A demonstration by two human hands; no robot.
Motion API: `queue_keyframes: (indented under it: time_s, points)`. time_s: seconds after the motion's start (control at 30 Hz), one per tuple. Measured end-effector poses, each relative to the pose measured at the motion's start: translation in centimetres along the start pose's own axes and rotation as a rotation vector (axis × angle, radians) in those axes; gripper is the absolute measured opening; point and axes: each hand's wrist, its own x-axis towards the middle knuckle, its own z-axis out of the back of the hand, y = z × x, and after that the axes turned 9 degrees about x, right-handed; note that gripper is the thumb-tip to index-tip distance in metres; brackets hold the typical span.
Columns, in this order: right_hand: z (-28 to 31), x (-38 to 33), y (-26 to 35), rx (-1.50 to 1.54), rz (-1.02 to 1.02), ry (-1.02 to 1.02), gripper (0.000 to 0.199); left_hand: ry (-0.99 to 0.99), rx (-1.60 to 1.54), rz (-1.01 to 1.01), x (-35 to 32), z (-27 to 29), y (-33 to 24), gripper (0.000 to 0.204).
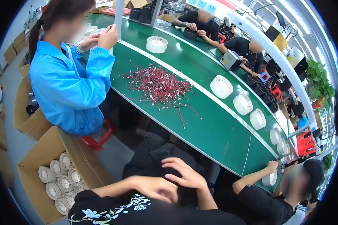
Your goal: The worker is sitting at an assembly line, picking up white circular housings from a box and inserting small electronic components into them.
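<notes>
The wire pile (159, 86), a loose tangle of dark red leads with small white ends, lies on the green tabletop (210, 131). Both of the person's hands are on the near side of the wire pile, below the tabletop's edge and in front of dark clothing. The left hand (157, 188) is bent inward with its fingers curled and partly hidden; whether they close on anything, I cannot tell. The right hand (187, 176) is just beside it, its fingers apart and slightly bent; whether the two hands touch is unclear.

To the near left of the wire pile, an open cardboard box (79, 153) holds round white housings (65, 183) with slotted faces. Left of the wire pile, a co-worker in a blue jacket (71, 88) raises both hands around something too small to make out. Beyond the wire pile stands a white ring-shaped unit (156, 44); to its right, more white units (243, 104) form a curving row. Two co-workers in black (246, 50) sit on the far side of the wire pile, and another dark-clothed co-worker (266, 202) is to its near right.
</notes>
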Motion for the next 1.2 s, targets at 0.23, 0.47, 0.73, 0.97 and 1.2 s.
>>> queue_keyframes:
  time_s: [0.23, 0.47, 0.73, 0.97, 1.2]
  points:
    - [-2.1, -1.9, -11.0, -0.639, -0.397, -0.518, 0.055, -0.321, -0.084, 0.409, -11.5, 1.6, 0.8, 0.018]
    - [3.5, -3.4, -19.5, 0.005, -0.751, -0.309, 0.073, -0.717, -0.024, 0.746, -16.3, 0.9, 2.2, 0.023]
    - [2.8, -4.3, -16.5, 0.21, -0.814, -0.273, 0.065, -2.062, -0.086, 1.014, -32.9, -10.9, 1.8, 0.038]
    - [1.9, -2.1, -16.5, 0.331, -0.881, -0.293, 0.068, -1.587, 0.271, 1.771, -29.5, -13.1, 2.9, 0.058]
    - [2.8, -3.9, -18.6, 0.382, -0.769, -0.285, 0.069, -1.621, -0.032, 1.438, -26.4, -9.6, 3.2, 0.033]
